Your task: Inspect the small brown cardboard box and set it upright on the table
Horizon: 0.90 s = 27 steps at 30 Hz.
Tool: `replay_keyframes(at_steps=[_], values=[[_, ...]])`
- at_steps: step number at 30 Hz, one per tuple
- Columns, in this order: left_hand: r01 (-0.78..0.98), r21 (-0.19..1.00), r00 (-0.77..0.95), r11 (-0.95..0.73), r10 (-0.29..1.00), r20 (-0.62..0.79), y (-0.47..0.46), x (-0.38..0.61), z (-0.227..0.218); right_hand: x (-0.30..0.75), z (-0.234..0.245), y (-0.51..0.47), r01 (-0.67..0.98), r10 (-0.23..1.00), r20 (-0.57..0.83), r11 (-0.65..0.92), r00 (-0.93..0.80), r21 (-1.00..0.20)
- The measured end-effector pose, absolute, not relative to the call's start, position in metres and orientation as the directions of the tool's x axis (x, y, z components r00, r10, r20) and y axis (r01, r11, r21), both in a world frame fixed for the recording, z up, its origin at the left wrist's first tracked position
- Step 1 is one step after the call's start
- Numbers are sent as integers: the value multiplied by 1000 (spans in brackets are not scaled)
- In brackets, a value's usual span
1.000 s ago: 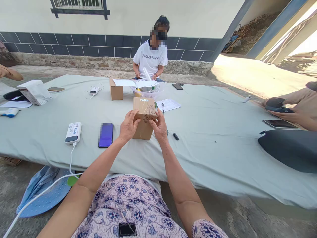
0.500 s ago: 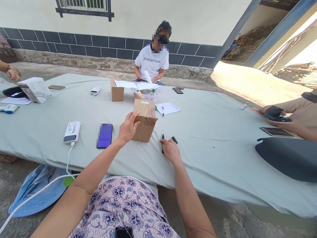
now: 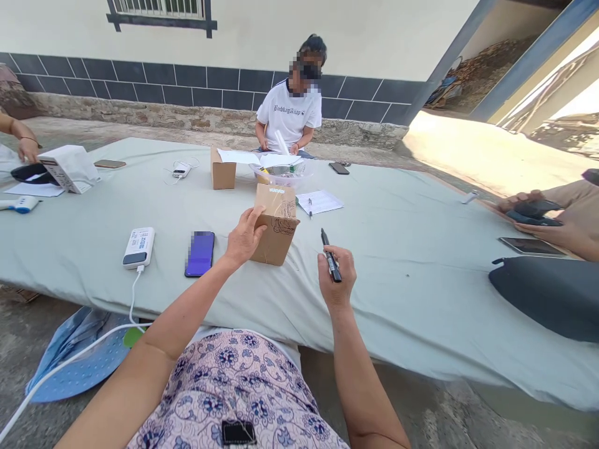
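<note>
A small brown cardboard box [image 3: 277, 227] with line drawings on its sides stands on the grey-green cloth-covered table [image 3: 402, 249]. My left hand [image 3: 242, 240] grips the box's left side and holds it slightly tilted. My right hand [image 3: 337, 280] is raised just right of the box, fingers closed round a black pen [image 3: 330, 254] whose tip points up and away.
A blue phone [image 3: 200, 253] and a white power bank [image 3: 138, 247] with a cable lie left of the box. A second box [image 3: 222, 171], a bowl [image 3: 279, 173] and papers [image 3: 319, 201] stand before a seated person [image 3: 290, 112]. Other people's hands show at both edges; a dark bag [image 3: 547, 296] lies right.
My right hand left the box, dropped to the table beside the black pen, then lifted with the pen in it. My left hand kept its hold on the box.
</note>
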<state>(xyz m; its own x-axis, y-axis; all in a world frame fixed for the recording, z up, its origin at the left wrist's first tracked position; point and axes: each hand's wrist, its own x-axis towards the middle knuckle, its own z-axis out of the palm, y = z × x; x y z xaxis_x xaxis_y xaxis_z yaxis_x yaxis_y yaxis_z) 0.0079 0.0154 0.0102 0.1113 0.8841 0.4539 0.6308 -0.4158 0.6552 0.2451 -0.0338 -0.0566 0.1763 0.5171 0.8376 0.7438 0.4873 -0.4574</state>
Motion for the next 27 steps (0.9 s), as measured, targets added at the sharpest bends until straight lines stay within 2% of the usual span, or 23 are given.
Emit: replay_keyframes(at_steps=[2,4,6,11,14,19,21,27], values=[[626,658,113,-418,884,454,16,8,11,228,-35,-43,689,363,923,637,129,-346],[619,662,114,-423,882,457,17,8,11,211,-19,-48,647,315,946,708,72,-285],[613,663,116,-430,879,463,18,9,10,197,-12,-48,615,318,948,746,7,-255],[604,665,115,-439,874,473,18,9,10,179,-20,-40,594,420,906,742,-51,-311],[606,666,113,-435,876,469,18,8,10,184,-28,-41,615,437,899,719,-37,-325],[614,665,114,-426,881,459,16,8,10,205,-31,-45,715,387,899,567,207,-409],[618,666,109,-417,885,452,16,9,11,207,-25,-42,707,364,894,557,264,-435],[627,668,106,-401,893,437,14,9,15,181,-13,-34,601,407,910,709,78,-368]])
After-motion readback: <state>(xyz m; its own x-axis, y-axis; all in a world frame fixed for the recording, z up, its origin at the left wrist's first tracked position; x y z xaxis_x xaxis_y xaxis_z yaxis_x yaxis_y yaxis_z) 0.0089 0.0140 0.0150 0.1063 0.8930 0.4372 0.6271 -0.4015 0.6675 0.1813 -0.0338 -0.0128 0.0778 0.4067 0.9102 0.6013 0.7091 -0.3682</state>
